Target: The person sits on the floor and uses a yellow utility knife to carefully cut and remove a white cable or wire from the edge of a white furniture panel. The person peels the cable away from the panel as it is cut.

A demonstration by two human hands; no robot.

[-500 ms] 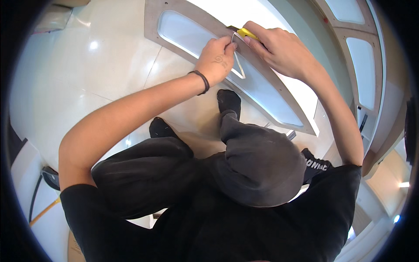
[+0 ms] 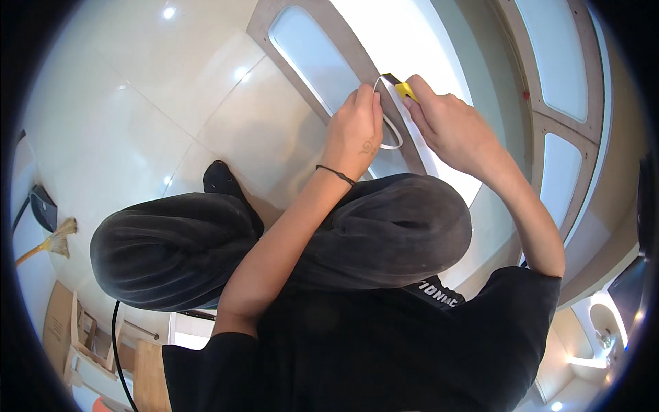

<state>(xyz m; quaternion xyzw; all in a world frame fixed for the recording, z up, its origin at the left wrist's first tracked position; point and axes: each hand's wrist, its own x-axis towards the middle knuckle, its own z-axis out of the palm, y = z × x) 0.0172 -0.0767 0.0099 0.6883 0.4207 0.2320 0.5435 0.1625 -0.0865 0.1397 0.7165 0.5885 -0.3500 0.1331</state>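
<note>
My left hand (image 2: pixel 355 134) pinches a thin white strip (image 2: pixel 394 145) that loops down below the fingers and runs up over the fingertips. In my right hand (image 2: pixel 449 127) is a yellow utility knife (image 2: pixel 405 90), its dark blade at the upper end of the strip. Whether the blade touches the strip I cannot tell. Both hands are over a curved panel (image 2: pixel 343 42) with a brown-grey frame and pale translucent insets. The forearm and my left knee and right knee hide its lower part.
A bright white surface (image 2: pixel 412 41) lies along the panel's right side. Farther right stands a similar framed panel (image 2: pixel 546 113). Pale glossy tiles (image 2: pixel 158 103) cover the floor. At the left are a broom (image 2: pixel 58 240), a black dustpan (image 2: pixel 42 206) and a cardboard box (image 2: pixel 58 319).
Both hands sit lower and slightly farther right in the picture, still with the strip and knife. My view has shifted and my right leg now covers the panel's near end.
</note>
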